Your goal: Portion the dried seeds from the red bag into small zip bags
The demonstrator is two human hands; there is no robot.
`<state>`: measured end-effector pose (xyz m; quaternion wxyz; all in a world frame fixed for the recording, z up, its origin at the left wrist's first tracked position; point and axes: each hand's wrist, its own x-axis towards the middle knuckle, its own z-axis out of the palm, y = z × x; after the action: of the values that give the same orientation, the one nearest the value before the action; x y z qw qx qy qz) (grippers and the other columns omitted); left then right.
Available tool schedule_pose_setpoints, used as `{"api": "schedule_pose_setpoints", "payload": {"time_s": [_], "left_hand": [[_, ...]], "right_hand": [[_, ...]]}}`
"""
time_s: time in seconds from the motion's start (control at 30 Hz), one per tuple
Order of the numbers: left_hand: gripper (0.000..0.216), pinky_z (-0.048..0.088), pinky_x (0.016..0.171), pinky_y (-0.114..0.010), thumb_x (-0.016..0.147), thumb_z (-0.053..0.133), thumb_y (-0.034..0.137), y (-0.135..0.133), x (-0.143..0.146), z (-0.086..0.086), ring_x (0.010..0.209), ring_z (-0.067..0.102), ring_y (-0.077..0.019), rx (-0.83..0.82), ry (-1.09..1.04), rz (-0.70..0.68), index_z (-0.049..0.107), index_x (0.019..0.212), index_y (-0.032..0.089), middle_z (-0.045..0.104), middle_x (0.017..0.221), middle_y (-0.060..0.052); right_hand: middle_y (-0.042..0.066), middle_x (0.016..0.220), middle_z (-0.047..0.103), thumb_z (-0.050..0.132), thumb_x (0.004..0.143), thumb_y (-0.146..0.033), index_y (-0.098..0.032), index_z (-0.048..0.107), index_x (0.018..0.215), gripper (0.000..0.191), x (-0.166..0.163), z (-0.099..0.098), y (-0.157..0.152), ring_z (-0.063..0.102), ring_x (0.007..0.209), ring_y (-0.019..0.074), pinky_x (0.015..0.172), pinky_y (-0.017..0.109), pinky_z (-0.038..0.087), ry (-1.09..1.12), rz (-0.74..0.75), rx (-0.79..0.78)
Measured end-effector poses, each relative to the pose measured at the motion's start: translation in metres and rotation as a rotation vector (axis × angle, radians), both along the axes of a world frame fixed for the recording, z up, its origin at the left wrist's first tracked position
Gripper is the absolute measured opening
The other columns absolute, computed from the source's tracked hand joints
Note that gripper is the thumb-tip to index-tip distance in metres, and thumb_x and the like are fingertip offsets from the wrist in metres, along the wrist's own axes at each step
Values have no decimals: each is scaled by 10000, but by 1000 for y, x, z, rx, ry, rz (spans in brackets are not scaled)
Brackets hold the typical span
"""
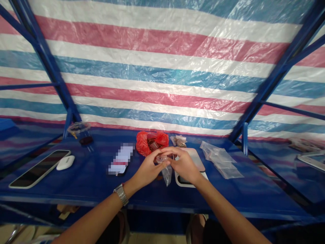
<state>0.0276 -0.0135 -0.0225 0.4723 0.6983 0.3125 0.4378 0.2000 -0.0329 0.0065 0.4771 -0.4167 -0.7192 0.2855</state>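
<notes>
My left hand (151, 166) and my right hand (186, 165) meet over the blue table, fingers closed on the top of a small clear plastic bag (167, 175). Its lower corner hangs below my thumbs; my fingers hide most of the upper part. Just behind my left hand lies an open red plastic bag (142, 144) with brown bits inside. Partly under my right hand is a white kitchen scale (196, 158) with a dark display. Behind it sit small filled zip bags (181, 140). To the right, flat clear zip bags (223, 162) overlap in a pile.
Left of my hands lie a phone with a lit, blurred screen (121, 159), a white earbud case (65, 163) and a dark-screened phone (38, 169). A clear cup (85, 138) with dark liquid stands behind them. Blue metal posts (52, 67) frame a striped sheet (157, 78).
</notes>
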Motion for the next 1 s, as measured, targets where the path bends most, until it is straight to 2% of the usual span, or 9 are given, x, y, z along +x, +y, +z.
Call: {"api": "schedule_pose_setpoints", "payload": {"time_s": [0.13,0.23,0.4,0.53,0.6,0.7,0.87,1.0], "left_hand": [[383,516,1005,-356,914,657,410,1,-12,3,1136,688,-237,-11,-1,95,658,1241,210,736,1243,-73],[312,528,942,-341,905,653,389,5,-21,5,1053,699,-222,19,29,226,668,1159,208,748,1162,-64],[245,495,760,-287,818,743,360,8,-32,-1,802,661,-178,48,101,361,617,973,218,703,862,2],[207,467,706,-279,814,727,315,5,-34,-9,725,628,-165,7,184,344,609,960,227,681,794,24],[183,460,684,-279,813,721,293,5,-34,-12,694,618,-163,-5,212,330,621,951,228,675,768,26],[167,460,673,-283,798,733,279,6,-33,-14,687,613,-166,7,215,369,633,920,222,665,766,16],[213,484,780,-326,763,777,284,11,-29,-14,788,625,-194,68,245,491,652,918,209,657,834,-18],[219,488,811,-348,824,721,342,15,-24,-12,846,645,-212,46,213,484,640,956,187,684,865,-44]], "right_hand": [[39,1024,784,581,917,-145,-244,753,1076,254,-15,0,7,667,937,215,901,368,485,-200,-142,208],[75,1107,763,526,955,-144,-228,740,1105,274,-23,-3,20,645,1045,244,961,386,456,-328,-277,271],[81,1148,771,502,1003,-205,-217,747,1112,268,-35,-12,46,626,1081,261,981,396,389,-635,-390,98],[138,1115,769,493,1038,-351,-188,742,1129,311,-45,-17,58,577,1155,312,998,440,329,-824,-461,6],[166,1142,752,522,1027,-384,-164,731,1147,326,-51,-19,61,553,1189,332,995,445,321,-868,-467,-14],[175,1222,716,546,1014,-340,-146,704,1193,308,-57,-21,62,535,1208,332,996,435,317,-899,-444,-1],[147,1222,715,485,1010,-196,-149,673,1219,285,-58,-18,60,540,1195,303,978,413,319,-913,-361,32],[118,1205,723,564,954,-186,-170,683,1170,246,-52,-15,57,547,1168,282,964,392,320,-901,-304,69]]}}
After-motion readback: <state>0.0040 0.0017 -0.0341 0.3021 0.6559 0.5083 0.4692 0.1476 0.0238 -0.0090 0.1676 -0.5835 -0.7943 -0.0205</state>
